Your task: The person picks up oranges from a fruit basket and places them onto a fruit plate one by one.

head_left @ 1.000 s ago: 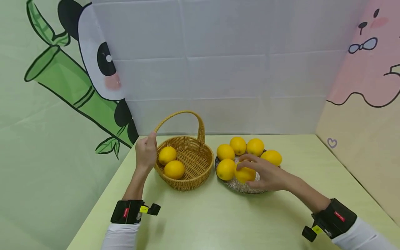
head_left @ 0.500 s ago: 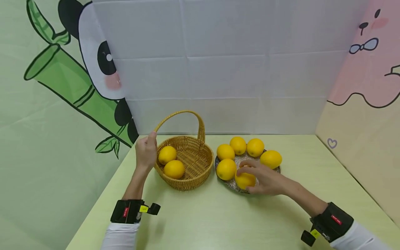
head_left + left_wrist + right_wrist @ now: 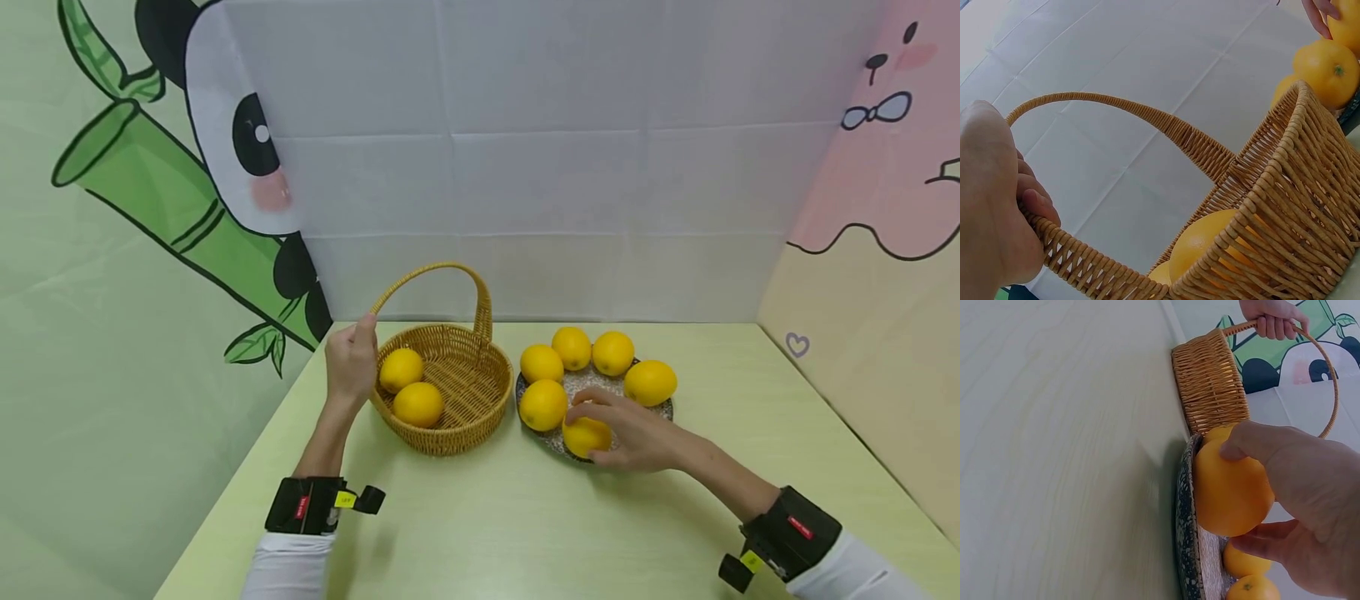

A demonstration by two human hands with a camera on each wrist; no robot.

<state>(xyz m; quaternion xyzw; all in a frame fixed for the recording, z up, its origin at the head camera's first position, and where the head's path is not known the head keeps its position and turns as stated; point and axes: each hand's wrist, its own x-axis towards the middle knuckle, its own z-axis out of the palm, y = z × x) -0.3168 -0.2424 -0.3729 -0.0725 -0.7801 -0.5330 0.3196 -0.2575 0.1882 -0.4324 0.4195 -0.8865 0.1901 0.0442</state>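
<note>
My left hand (image 3: pixel 351 364) grips the near-left part of the arched handle of a wicker basket (image 3: pixel 468 437). Two oranges, the rear one (image 3: pixel 402 371) and the front one (image 3: pixel 418 405), lie in the basket's left side. My right hand (image 3: pixel 637 432) curls its thumb and fingers round an orange (image 3: pixel 587 437) at the front of a dark speckled plate (image 3: pixel 551 443). In the right wrist view this orange (image 3: pixel 1232 490) sits at the plate's rim, with fingers on both sides of it. Several more oranges (image 3: pixel 543 406) line the plate's left, back and right.
Basket and plate stand side by side on a pale wooden table (image 3: pixel 480 533), the basket on the left. A white cloth wall (image 3: pixel 540 192) rises behind the table. Printed cloth panels flank it, with a panda (image 3: pixel 225 150) on the left.
My right hand has come slightly toward me, and the orange in its fingers has shifted to the plate's front. The left hand stays on the basket handle.
</note>
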